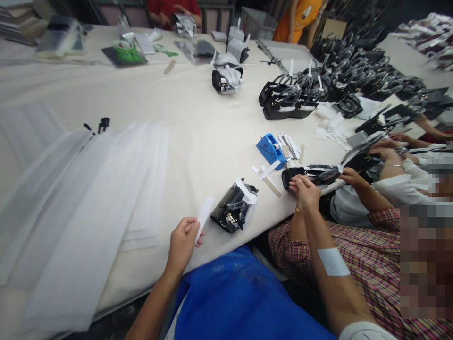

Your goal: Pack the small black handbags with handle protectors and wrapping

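Strip, just left of the bag, could bend or slip, since the left hand has its grip only on the lower end; the right hand's grip, right of the bag, I cannot tell.

A long desk is wearing a cream covering. White sheets are overlapping across its left side. A small black handbag is resting near the front edge; loose strips and a blue dispenser are lying beyond it. Farther back, dark handbags are standing close together.
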